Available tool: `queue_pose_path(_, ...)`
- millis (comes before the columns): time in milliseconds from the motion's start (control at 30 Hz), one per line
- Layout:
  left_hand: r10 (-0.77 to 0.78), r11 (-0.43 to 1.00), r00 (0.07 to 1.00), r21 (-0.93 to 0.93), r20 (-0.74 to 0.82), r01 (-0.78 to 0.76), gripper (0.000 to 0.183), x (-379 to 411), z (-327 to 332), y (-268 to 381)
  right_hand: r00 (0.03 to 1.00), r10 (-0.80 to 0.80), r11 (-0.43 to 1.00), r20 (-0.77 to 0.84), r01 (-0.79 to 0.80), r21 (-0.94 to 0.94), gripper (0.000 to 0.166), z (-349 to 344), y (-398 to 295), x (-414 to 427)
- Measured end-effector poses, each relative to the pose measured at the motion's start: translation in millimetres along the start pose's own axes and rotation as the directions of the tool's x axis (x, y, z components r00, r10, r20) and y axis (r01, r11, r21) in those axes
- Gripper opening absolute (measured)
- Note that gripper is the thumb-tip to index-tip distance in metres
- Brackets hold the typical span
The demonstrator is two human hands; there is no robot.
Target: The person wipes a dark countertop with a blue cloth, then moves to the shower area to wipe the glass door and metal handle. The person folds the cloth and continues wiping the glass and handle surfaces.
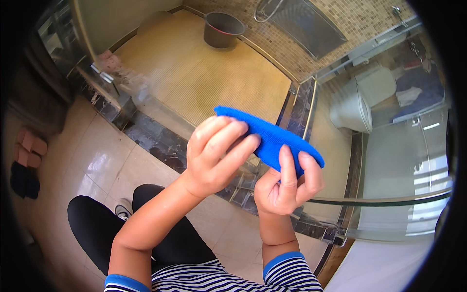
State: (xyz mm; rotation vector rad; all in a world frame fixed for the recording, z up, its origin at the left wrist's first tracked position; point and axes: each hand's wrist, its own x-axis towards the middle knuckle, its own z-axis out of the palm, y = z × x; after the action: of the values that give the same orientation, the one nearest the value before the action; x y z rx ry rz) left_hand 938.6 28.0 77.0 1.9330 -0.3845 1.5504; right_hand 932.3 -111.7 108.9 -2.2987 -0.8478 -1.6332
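A bright blue cloth (273, 137), folded into a long flat shape, is stretched between my two hands in front of the shower opening. My left hand (219, 157) grips its left part, with the fingers curled over the near edge. Near the cloth's right end, my right hand (290, 180) pinches it between the thumb and the fingers. The cloth is held in the air, tilted down to the right. My palms hide part of its lower edge.
Beyond the dark stone sill (157, 137) lies a ribbed yellowish shower floor (204, 80) with a dark bucket (223, 31) at the back. Glass panels (386, 164) stand to the right, before a white toilet (352, 106). Pink slippers (31, 148) and dark slippers (24, 180) lie far left.
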Motion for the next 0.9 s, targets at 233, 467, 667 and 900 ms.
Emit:
queue_pose_path(233, -0.216, 0.975, 0.974, 0.072, 0.075, 0.211, 0.03, -77, -6, -12, 0.966, -0.177, 0.98, 0.188, 0.157, 0.119, 0.028, 24, -17, -60)
queue_pose_path(467, -0.383, 0.924, 0.912, 0.068, 0.148, 0.376, 0.031, -117, -14, -25, 0.93, -0.151, 0.971, 0.335, 0.076, 0.226, 0.023, 41, -35, -80)
queue_pose_path(667, -0.145, 0.989, 0.983, -0.051, -0.113, 0.14, 0.032, 6, -21, -23, 0.992, -0.087, 0.99, -0.095, 0.097, 0.1, 0.022, 31, -32, 25)
queue_pose_path(900, -0.101, 0.995, 0.987, 0.009, -0.124, 0.103, 0.028, -21, -26, -42, 0.962, -0.265, 0.964, 0.068, 0.264, 0.032, 0.025, 33, -41, 2)
